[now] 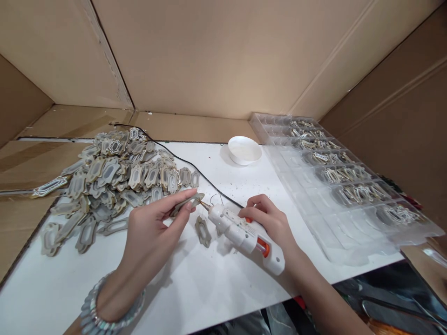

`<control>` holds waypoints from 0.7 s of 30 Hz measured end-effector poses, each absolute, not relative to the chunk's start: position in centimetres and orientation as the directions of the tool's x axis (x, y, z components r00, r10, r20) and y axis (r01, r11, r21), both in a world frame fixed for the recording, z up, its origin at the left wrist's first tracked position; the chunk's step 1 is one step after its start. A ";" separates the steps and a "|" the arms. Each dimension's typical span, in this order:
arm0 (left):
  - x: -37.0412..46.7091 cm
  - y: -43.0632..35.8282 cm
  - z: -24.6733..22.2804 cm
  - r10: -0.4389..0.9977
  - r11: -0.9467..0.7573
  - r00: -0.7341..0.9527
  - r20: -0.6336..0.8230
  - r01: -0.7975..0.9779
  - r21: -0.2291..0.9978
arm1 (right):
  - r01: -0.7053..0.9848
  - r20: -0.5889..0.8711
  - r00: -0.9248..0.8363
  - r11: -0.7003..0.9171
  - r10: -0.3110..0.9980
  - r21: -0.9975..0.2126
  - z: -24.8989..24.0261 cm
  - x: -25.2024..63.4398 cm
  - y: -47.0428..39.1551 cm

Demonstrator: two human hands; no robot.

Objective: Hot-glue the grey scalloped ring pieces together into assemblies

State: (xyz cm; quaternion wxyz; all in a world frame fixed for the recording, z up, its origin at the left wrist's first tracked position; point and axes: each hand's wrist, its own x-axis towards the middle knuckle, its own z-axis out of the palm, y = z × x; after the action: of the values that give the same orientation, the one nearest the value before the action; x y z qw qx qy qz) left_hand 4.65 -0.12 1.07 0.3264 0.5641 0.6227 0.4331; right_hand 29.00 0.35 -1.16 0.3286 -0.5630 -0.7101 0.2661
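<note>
Left hand (153, 228) pinching frame (197, 197), right hand (268, 216) gripping glue gun (240, 235), room between frame pile (111, 174) and plastic tray (344, 235), table edge (240, 307) under right forearm (324, 293)

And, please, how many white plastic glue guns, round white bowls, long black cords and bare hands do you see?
White plastic glue gun: 1
Round white bowl: 1
Long black cord: 1
Bare hands, left and right: 2
Total: 5
</note>
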 end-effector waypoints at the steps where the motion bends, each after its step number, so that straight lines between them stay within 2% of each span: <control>1: 4.7 -0.2 1.0 0.983 -0.031 -0.152 0.108 0.439 0.898 | 0.623 0.166 -0.153 0.226 0.974 -0.749 -1.2 29.0 0.3; 6: 4.9 -0.5 1.0 0.974 -0.062 -0.164 0.154 0.461 0.885 | 0.638 0.216 -0.179 0.281 0.960 -0.717 -1.3 28.9 0.1; 13: 4.9 -0.4 1.2 0.972 -0.089 -0.153 0.177 0.458 0.885 | 0.631 0.209 -0.146 0.254 0.967 -0.733 -1.3 28.8 0.1; 21: 4.8 -0.4 0.9 0.971 -0.098 -0.144 0.191 0.489 0.867 | 0.507 -0.006 0.055 -0.034 0.998 -0.861 -0.7 28.3 0.5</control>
State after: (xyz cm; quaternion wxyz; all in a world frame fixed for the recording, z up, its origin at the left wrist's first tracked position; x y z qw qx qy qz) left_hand 4.81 -0.41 0.93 0.2726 0.5947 0.6139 0.4416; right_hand 28.34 0.50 -0.66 0.3585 -0.6318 -0.5955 0.3430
